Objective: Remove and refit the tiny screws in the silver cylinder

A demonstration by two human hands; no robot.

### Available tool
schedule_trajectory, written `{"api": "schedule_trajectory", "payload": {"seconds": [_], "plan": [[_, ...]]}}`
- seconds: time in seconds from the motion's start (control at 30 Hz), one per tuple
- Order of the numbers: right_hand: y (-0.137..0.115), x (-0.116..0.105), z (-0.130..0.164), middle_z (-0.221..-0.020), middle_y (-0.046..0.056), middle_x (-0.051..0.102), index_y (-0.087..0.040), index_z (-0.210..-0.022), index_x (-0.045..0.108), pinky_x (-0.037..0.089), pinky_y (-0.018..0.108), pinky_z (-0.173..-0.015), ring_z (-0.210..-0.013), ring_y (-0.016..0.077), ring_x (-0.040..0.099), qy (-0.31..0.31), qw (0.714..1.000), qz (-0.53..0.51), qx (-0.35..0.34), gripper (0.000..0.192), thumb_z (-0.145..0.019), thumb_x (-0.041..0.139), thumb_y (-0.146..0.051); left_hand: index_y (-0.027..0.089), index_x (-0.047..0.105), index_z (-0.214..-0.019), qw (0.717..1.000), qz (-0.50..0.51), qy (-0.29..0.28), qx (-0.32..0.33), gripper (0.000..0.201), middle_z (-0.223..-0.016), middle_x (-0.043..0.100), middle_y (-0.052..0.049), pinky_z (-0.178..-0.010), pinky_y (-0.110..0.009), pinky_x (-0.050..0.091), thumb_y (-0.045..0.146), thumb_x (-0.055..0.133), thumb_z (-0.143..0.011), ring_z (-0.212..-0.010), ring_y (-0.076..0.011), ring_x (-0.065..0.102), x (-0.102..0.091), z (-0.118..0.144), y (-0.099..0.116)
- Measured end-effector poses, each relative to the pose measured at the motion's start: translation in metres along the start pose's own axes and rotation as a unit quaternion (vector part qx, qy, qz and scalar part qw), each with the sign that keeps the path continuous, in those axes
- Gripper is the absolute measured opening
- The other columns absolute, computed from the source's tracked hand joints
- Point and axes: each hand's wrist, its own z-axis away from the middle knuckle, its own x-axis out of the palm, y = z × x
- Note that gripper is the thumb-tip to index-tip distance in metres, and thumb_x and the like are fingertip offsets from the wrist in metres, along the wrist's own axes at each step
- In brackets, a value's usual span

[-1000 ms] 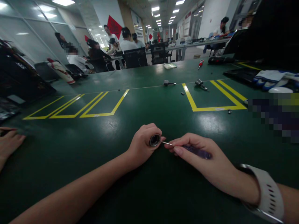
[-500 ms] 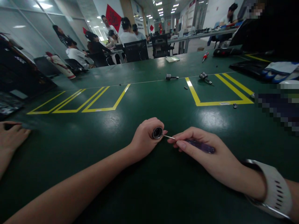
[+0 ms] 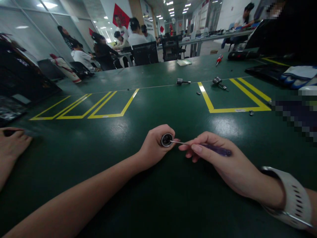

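Both grips closed: my left hand point(image 3: 155, 145) wraps a small metal cylinder point(image 3: 166, 139), my right hand point(image 3: 223, 162) pinches a thin screwdriver point(image 3: 210, 149) by its purple handle. Cylinder sits just above the worktop point(image 3: 173, 109), open end facing right, toward the tool. Screwdriver's long axis runs left-right, tip inside that opening. Looks like I'm working something inside the bore; next move needs a steady cylinder and the tip kept seated. Spare metal part point(image 3: 182, 81) lies well away.
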Motion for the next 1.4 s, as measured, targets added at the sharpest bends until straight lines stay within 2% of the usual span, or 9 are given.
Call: {"api": "schedule_trajectory", "payload": {"seconds": [0.13,0.23,0.37,0.5,0.63,0.8,1.07,1.23,1.4], "plan": [[-0.002,0.000,0.002,-0.095,0.003,0.070,-0.020,-0.088,0.065,0.050,0.029,-0.074,-0.083,0.0143,0.063,0.004,0.996,0.086,-0.024,0.012,-0.085,0.058,-0.029,0.017,0.046,-0.064,0.999,-0.043,0.016,-0.003,0.019,-0.064,0.049,0.004,-0.056,-0.023,0.036,0.016,0.061,-0.076,-0.060,-0.0096,0.047,0.001,0.001,0.000],[-0.002,0.000,0.001,-0.093,0.003,0.070,-0.019,-0.089,0.065,0.050,0.029,-0.072,-0.082,0.0150,0.063,-0.009,0.994,0.105,-0.015,0.013,-0.085,0.058,-0.030,0.017,0.048,-0.064,0.997,-0.075,-0.006,0.005,0.017,-0.067,0.052,0.002,-0.058,-0.024,0.036,0.015,0.059,-0.077,-0.063,-0.0111,0.049,0.000,0.002,0.001],[-0.001,-0.001,-0.001,-0.097,0.004,0.070,-0.019,-0.086,0.064,0.049,0.029,-0.072,-0.082,0.0145,0.063,-0.012,0.999,0.025,0.018,0.014,-0.083,0.060,-0.032,0.018,0.049,-0.066,0.996,-0.076,-0.032,0.021,0.015,-0.068,0.053,0.002,-0.059,-0.025,0.037,0.014,0.058,-0.077,-0.066,-0.0119,0.050,-0.001,0.002,0.002],[0.000,-0.001,-0.004,-0.096,0.004,0.071,-0.019,-0.085,0.064,0.049,0.027,-0.071,-0.082,0.0134,0.062,-0.011,0.997,-0.064,0.042,0.012,-0.082,0.062,-0.030,0.018,0.048,-0.066,0.999,-0.033,-0.018,0.019,0.016,-0.067,0.053,0.002,-0.058,-0.024,0.037,0.015,0.060,-0.076,-0.063,-0.0104,0.050,-0.001,0.001,0.000],[-0.001,-0.003,-0.003,-0.095,0.004,0.071,-0.018,-0.084,0.064,0.048,0.027,-0.070,-0.080,0.0130,0.062,-0.012,0.995,-0.081,0.054,0.012,-0.082,0.062,-0.029,0.017,0.046,-0.065,1.000,-0.012,-0.013,0.007,0.018,-0.068,0.053,0.003,-0.056,-0.023,0.038,0.017,0.061,-0.076,-0.061,-0.0095,0.049,0.000,0.001,-0.001],[-0.002,-0.003,-0.002,-0.088,0.005,0.072,-0.017,-0.078,0.063,0.048,0.026,-0.069,-0.077,0.0133,0.061,0.000,0.993,-0.102,0.057,0.010,-0.081,0.062,-0.027,0.017,0.047,-0.065,0.999,-0.037,-0.023,0.011,0.017,-0.067,0.053,0.003,-0.056,-0.023,0.037,0.016,0.060,-0.076,-0.061,-0.0095,0.049,0.000,0.001,-0.001],[0.002,-0.004,-0.003,-0.078,0.005,0.071,-0.018,-0.074,0.063,0.048,0.028,-0.066,-0.073,0.0150,0.061,0.034,0.992,-0.115,0.042,0.010,-0.079,0.061,-0.026,0.017,0.048,-0.064,0.997,-0.076,-0.019,-0.024,0.017,-0.067,0.053,0.003,-0.056,-0.023,0.037,0.016,0.061,-0.075,-0.061,-0.0102,0.049,0.001,0.001,0.000],[0.004,-0.006,0.000,-0.083,0.004,0.071,-0.020,-0.078,0.064,0.050,0.029,-0.067,-0.076,0.0159,0.063,0.035,0.998,-0.057,0.000,0.010,-0.080,0.061,-0.029,0.017,0.049,-0.067,0.997,-0.071,-0.021,-0.022,0.014,-0.068,0.053,0.003,-0.057,-0.024,0.037,0.015,0.060,-0.075,-0.062,-0.0105,0.049,0.001,0.001,-0.002],[0.000,-0.004,0.006,-0.097,0.003,0.070,-0.024,-0.093,0.066,0.052,0.031,-0.075,-0.089,0.0186,0.064,0.012,0.989,0.114,-0.093,0.013,-0.083,0.059,-0.027,0.017,0.049,-0.068,0.997,-0.066,-0.025,-0.005,0.013,-0.067,0.051,0.003,-0.058,-0.024,0.036,0.013,0.059,-0.076,-0.062,-0.0107,0.049,0.001,0.001,-0.002]]}}
